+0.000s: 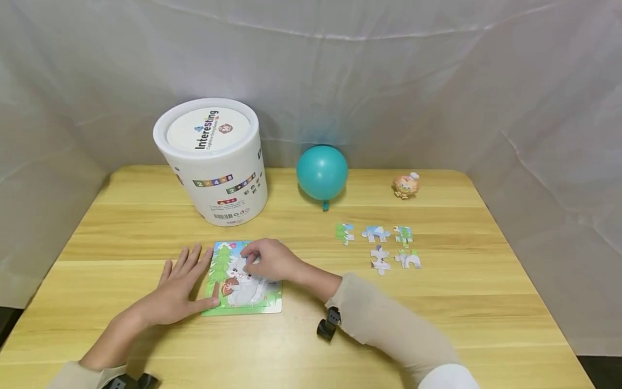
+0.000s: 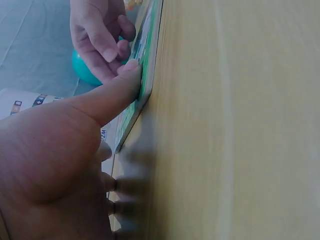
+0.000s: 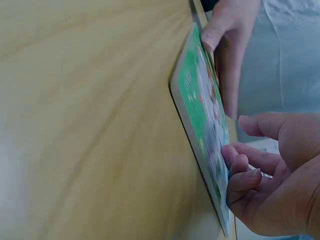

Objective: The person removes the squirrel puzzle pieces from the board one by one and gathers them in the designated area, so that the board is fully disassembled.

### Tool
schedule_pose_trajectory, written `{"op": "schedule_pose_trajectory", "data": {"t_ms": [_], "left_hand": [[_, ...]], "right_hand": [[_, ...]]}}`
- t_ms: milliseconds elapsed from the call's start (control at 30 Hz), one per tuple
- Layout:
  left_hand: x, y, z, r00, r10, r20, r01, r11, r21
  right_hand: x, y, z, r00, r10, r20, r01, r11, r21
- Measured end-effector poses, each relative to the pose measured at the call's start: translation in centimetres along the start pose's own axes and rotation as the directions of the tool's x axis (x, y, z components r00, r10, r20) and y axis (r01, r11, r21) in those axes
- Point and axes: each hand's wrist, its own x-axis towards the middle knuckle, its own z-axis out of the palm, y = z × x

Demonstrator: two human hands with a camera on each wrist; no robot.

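On the table lies a jigsaw puzzle board with a green border, a green tree and a pale cartoon animal. My left hand rests at its left side, fingers spread and straight, with the thumb pressing on the board near its lower left corner. Over the upper part of the picture is my right hand. In the right wrist view its thumb stands apart from its loosely bent fingers, which touch the puzzle surface. No piece shows between them. The hand hides part of the picture.
Several loose puzzle pieces lie right of the board. A white lidded tub stands behind it at the left. Farther back are a teal balloon and a small orange figurine. A grey curtain encloses the table.
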Motion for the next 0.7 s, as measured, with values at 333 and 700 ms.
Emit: {"op": "schedule_pose_trajectory", "data": {"t_ms": [333,700], "left_hand": [[0.1,-1.3,0.7,0.998,0.053,-0.035,-0.053,0.999,0.0],[0.0,0.1,0.0,1.0,0.002,0.02,-0.002,1.0,-0.007]], "right_hand": [[0.1,-1.1,1.5,0.999,-0.026,0.037,0.027,0.999,-0.028],[0.1,-1.1,1.9,1.0,0.011,0.008,-0.011,1.0,0.02]]}}
